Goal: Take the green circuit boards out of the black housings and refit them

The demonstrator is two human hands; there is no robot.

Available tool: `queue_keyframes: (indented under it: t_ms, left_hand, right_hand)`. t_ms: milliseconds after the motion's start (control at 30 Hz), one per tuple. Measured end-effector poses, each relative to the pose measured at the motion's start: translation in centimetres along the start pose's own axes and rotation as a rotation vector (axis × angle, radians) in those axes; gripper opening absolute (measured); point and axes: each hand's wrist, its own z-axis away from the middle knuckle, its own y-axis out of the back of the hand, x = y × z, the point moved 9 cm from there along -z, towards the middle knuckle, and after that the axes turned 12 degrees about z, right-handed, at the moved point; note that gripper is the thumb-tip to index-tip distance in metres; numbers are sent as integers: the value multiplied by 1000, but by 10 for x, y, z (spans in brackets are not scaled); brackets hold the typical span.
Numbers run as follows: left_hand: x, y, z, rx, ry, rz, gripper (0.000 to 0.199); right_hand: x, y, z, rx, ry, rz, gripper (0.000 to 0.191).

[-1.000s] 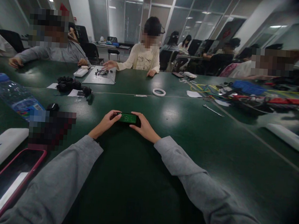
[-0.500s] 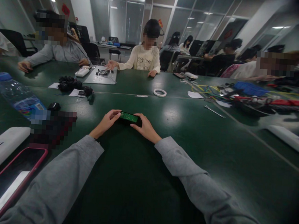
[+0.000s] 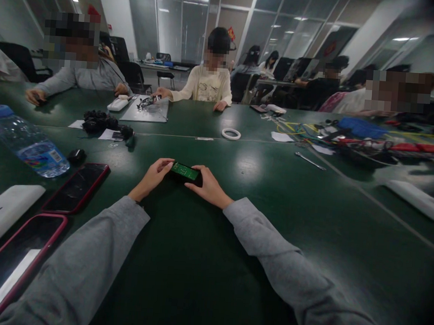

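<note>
Between my two hands is a green circuit board [image 3: 185,171] set in a dark housing, its face tilted up toward me. My left hand [image 3: 155,175] grips its left end, thumb on the near edge. Around the right end, the fingers and thumb of my right hand [image 3: 210,186] are closed. Dark green tabletop [image 3: 195,260] lies beneath both hands. My fingers cover the ends of the housing, and its underside is hidden.
At the left are a water bottle [image 3: 30,144], two red-edged phones [image 3: 77,187] and a white power bank [image 3: 7,217]. Ahead lie a white ring [image 3: 231,134] and a bundle of black parts [image 3: 101,122]. A wrench [image 3: 309,161] and tangled cables [image 3: 308,132] are at right. Co-workers sit opposite.
The circuit board has turned slightly, its right end now lower and a little nearer me. Both hands keep their grip. Across the table, a person's hand has moved onto the small parts on the grey sheet.
</note>
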Motion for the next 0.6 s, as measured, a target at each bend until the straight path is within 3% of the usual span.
queue_keyframes:
  t_ms: [600]
  left_hand:
    - [5,-1,3,-11,0,-32,36]
  right_hand:
    - [-3,0,1,-1,32,24,51]
